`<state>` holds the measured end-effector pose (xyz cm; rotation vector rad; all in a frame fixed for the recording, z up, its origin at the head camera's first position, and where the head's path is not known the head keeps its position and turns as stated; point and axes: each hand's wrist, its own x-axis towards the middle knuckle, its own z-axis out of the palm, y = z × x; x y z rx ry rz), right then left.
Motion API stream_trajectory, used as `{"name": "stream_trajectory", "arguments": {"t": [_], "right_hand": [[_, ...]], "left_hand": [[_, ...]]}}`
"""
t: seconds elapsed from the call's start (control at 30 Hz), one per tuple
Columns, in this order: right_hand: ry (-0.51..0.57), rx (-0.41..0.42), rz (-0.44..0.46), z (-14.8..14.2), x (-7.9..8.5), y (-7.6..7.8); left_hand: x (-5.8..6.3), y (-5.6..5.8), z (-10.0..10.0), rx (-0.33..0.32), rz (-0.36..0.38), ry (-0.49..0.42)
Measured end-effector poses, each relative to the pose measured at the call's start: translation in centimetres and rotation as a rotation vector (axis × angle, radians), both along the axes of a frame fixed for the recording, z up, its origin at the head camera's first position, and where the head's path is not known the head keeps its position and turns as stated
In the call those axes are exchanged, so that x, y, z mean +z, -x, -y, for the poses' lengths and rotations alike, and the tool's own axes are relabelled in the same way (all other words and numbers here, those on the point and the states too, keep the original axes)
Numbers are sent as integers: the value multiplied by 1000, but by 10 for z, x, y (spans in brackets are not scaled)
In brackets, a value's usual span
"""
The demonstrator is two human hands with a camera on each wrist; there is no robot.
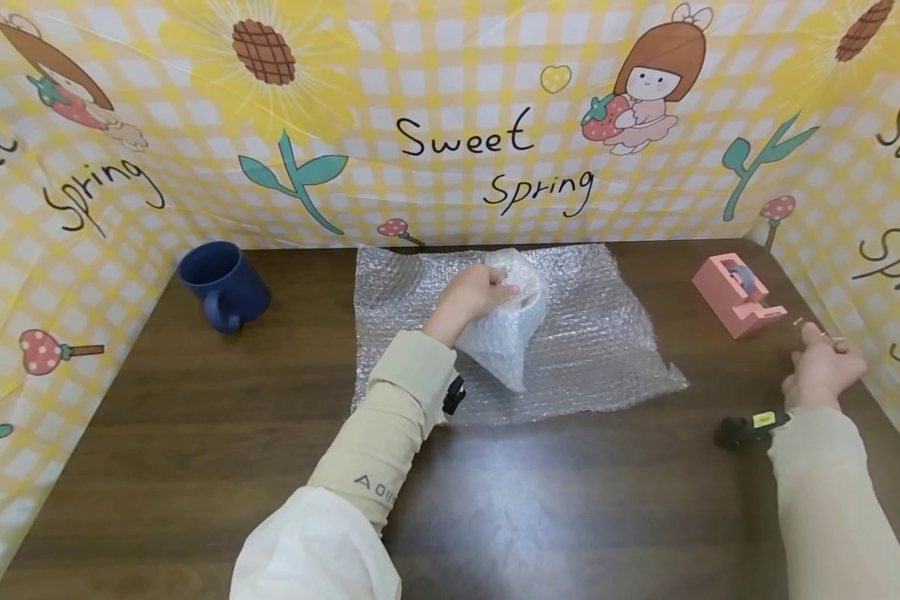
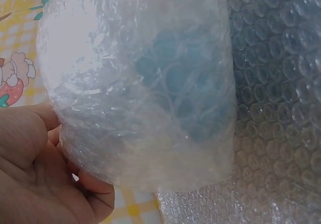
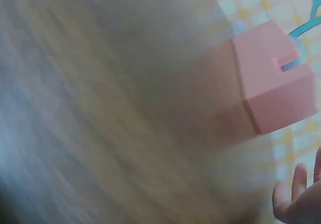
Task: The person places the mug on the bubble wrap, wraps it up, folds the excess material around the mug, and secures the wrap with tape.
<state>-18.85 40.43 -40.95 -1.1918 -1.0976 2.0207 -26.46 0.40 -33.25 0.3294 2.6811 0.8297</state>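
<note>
In the head view my left hand (image 1: 474,293) holds the edge of a bubble-wrapped bundle (image 1: 523,312) resting on a flat bubble wrap sheet (image 1: 607,358). Up close in the left wrist view, thumb and fingers of the left hand (image 2: 55,169) grip the rim of the bundle (image 2: 125,108). A blurred blue-teal shape shows through its layers; its kind is hidden. My right hand (image 1: 825,367) is just in front of the pink tape dispenser (image 1: 731,292), fingertips pinched on what looks like a short clear strip of tape (image 1: 798,322).
A dark blue mug (image 1: 228,283) stands at the back left of the brown wooden table (image 1: 195,467). Yellow checked cloth (image 1: 450,100) with printed flowers and figures rises behind the table and along both sides.
</note>
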Motion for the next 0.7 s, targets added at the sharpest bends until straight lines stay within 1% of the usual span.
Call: {"name": "stream_trajectory", "arguments": {"t": [0.07,0.1,0.17,0.23,0.27,0.33,0.4,0.47,0.5,0.57,0.63,0.7], "right_hand": [[-34,10,-32,1,10,-1],[-65,1,-61,3,15,0],[-130,-9,-137,11,27,3],[-162,-7,-211,23,40,10],[-178,5,-245,31,45,14],[-203,75,-287,50,56,21],[-238,202,-288,71,66,25],[-288,383,-296,93,73,28],[-326,486,-287,103,76,29],[-417,693,-257,125,82,31],[-481,871,-225,146,86,34],[-594,1024,-165,166,89,39]], "left_hand": [[-1,2,0,-5,7,-3],[-1,3,0,-6,11,-11],[-2,6,1,1,31,-32],[-2,8,2,14,51,-55],[-2,9,2,23,65,-68],[-2,10,3,46,91,-96],[-2,12,3,57,108,-118],[-3,13,3,70,120,-139],[-3,13,3,72,126,-145],[-3,14,3,70,127,-139],[-3,15,2,73,125,-131],[-2,16,2,80,134,-129]]}}
